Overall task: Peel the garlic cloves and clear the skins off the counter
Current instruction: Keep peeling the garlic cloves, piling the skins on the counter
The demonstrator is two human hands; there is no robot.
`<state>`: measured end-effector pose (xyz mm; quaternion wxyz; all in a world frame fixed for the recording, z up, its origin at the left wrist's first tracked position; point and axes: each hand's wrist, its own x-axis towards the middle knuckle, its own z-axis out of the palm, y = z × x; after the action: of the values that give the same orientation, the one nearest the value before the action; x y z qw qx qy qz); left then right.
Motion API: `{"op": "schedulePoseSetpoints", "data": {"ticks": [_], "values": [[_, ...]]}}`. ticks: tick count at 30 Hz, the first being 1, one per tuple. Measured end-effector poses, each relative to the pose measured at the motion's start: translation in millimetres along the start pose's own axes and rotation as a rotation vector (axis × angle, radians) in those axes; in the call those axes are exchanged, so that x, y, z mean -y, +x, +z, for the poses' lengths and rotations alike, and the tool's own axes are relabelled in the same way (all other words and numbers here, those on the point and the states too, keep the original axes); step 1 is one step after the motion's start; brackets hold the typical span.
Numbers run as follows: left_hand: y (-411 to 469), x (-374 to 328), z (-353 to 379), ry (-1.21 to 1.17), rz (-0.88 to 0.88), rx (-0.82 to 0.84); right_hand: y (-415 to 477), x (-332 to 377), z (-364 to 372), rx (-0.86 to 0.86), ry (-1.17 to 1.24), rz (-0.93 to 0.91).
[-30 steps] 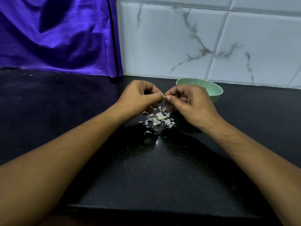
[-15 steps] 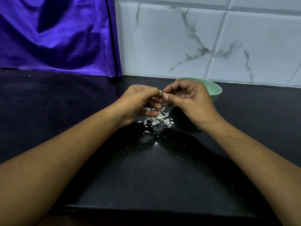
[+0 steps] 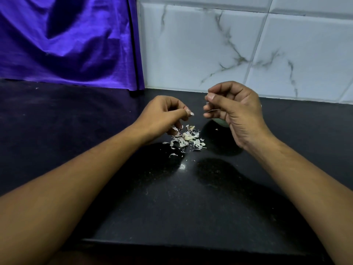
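My left hand (image 3: pixel 162 115) hovers just above a small pile of garlic skins (image 3: pixel 186 140) on the black counter (image 3: pixel 172 197). Its thumb and forefinger pinch a small white piece that looks like a garlic clove (image 3: pixel 191 113). A pale clove-like lump (image 3: pixel 188 137) lies in the pile. My right hand (image 3: pixel 236 109) is raised to the right with its fingers curled, holding a thin sliver of skin (image 3: pixel 214 110). It hides most of a green bowl (image 3: pixel 221 122), of which only a bit of wall shows below the fingers.
A purple cloth (image 3: pixel 66 41) hangs at the back left, down to the counter. White marbled wall tiles (image 3: pixel 210 50) close off the back. The counter's front edge (image 3: pixel 172 242) runs close to me. Tiny skin flecks (image 3: pixel 172 154) lie scattered in front of the pile.
My hands, which met fingertip to fingertip over the pile, have pulled apart. The right hand rose and moved right, covering the bowl, and a strip of skin came away with it.
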<state>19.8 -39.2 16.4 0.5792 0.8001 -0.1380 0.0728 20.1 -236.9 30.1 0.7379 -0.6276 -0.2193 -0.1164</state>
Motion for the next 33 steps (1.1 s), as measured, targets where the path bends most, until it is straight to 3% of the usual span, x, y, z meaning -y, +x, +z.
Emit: {"op": "schedulePoseSetpoints", "data": {"ticks": [5, 7, 13, 19, 24, 28, 33], "values": [[3.2, 3.6, -6.0, 0.179, 0.086, -0.049, 8.3, 2.2, -15.8, -0.108, -0.623, -0.358], [5.3, 6.7, -9.1, 0.256, 0.124, -0.076, 11.7, 5.7, -24.6, -0.151, -0.753, -0.435], [7.3, 10.3, -13.1, 0.410, 0.168, -0.144, 21.6, 8.0, -51.2, -0.298, -0.801, -0.386], [9.3, 12.7, -17.7, 0.431, 0.201, -0.134, 25.4, -1.1, -65.6, -0.279, -1.027, -0.254], [11.6, 15.8, -18.3, 0.392, 0.208, -0.136, 23.7, 6.3, -58.9, -0.321, -0.997, -0.392], [13.2, 14.0, -20.5, 0.357, 0.189, -0.167, 14.0, 10.1, -42.4, -0.180, -0.920, -0.495], [16.8, 17.6, -25.9, 0.428, 0.173, -0.179, -3.4, -6.5, -5.2, 0.298, -0.875, -0.387]]}}
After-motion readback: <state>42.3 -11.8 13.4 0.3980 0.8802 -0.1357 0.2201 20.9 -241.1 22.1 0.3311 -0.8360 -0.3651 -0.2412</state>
